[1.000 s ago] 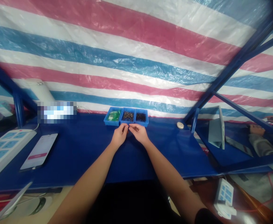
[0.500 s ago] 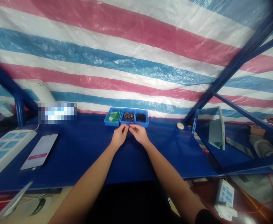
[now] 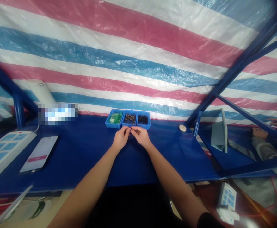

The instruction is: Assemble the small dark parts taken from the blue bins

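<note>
My left hand (image 3: 121,137) and my right hand (image 3: 140,135) meet at the fingertips just in front of three blue bins. Both are closed in a pinch, and whatever sits between the fingers is too small to make out. Right behind them, the middle bin (image 3: 129,124) holds many small dark and brass-coloured parts (image 3: 130,118). In the right bin (image 3: 143,126) lie small black pieces (image 3: 142,119). A green plastic bag or packet (image 3: 115,118) fills the left bin (image 3: 111,125).
A phone (image 3: 39,154) and a white power strip (image 3: 9,148) lie on the blue table (image 3: 86,164) at left. A round cream object (image 3: 182,128) is near its right end. Beyond a blue frame (image 3: 226,84) are a tablet stand (image 3: 219,134) and another person's hand (image 3: 259,133).
My hands stay pinched together in nearly the same spot. The view has shifted very slightly; nothing else visibly moves.
</note>
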Tool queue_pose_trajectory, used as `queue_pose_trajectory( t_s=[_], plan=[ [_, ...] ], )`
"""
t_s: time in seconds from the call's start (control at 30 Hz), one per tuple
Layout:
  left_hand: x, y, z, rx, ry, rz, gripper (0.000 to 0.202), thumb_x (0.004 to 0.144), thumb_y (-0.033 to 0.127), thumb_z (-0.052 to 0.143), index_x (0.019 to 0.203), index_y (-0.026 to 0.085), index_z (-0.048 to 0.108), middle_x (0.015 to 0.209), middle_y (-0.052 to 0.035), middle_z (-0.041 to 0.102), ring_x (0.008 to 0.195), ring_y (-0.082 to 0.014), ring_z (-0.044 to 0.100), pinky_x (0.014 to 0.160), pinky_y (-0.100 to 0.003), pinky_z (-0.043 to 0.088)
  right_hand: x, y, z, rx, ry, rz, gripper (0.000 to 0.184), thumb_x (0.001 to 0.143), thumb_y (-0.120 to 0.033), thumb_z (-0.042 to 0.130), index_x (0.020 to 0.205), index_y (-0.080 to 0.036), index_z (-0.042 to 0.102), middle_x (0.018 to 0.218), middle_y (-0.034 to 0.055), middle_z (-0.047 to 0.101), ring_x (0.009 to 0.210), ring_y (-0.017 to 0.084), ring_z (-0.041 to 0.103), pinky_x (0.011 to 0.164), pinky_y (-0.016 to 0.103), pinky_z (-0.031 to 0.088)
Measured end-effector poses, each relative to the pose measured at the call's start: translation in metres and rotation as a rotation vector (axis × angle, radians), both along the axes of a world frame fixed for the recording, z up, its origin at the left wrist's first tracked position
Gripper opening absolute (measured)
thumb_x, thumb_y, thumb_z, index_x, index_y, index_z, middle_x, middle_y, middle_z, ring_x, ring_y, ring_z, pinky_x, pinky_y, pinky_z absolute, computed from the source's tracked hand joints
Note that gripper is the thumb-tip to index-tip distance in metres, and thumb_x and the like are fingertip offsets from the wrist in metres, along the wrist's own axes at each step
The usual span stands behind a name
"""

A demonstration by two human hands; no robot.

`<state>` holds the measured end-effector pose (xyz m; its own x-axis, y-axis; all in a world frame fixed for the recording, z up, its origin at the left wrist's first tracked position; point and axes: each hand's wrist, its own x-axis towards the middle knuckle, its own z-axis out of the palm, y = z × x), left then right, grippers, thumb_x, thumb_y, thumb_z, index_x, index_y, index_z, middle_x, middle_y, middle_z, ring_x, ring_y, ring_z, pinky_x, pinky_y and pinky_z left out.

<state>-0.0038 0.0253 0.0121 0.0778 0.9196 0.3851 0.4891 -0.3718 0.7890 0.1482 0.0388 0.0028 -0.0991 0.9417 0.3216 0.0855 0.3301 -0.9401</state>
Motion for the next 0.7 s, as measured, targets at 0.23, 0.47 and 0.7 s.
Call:
queue_pose_trajectory(
  t_s=[0.23,0.47,0.7],
  plan=[
    [0.0005,-0.0021,0.0017,-0.008,-0.017,-0.003,0.029,0.092,0.045,0.044,0.099,0.021,0.06,0.072,0.0004,0.065,0.065,-0.0146,0.061,0.066,-0.025,0.046,0.0011,0.0005,0.002,0.002,-0.019,-0.041,0.031,0.079,-0.039,0.067,0.101,-0.019,0.072,0.098,0.0071,0.074,0.084,0.021,0.07,0.081,0.035,0.057],
    [0.0002,-0.0012,0.0007,-0.003,-0.015,0.0,0.027,0.093,0.043,0.044,0.096,0.021,0.06,0.071,0.0008,0.064,0.064,-0.0141,0.061,0.065,-0.025,0.046,0.0001,0.0027,-0.0028,-0.001,0.032,-0.004,0.033,0.078,-0.038,0.068,0.102,-0.018,0.071,0.093,0.0071,0.074,0.081,0.02,0.07,0.078,0.034,0.057],
    [0.0002,-0.0012,0.0009,-0.006,-0.017,-0.006,0.028,0.093,0.043,0.044,0.097,0.021,0.06,0.073,0.0005,0.065,0.066,-0.014,0.061,0.066,-0.025,0.046,-0.0001,0.0012,-0.0008,0.002,-0.003,-0.029,0.031,0.078,-0.039,0.067,0.101,-0.019,0.072,0.093,0.0067,0.074,0.081,0.019,0.069,0.078,0.032,0.056]
  ],
)
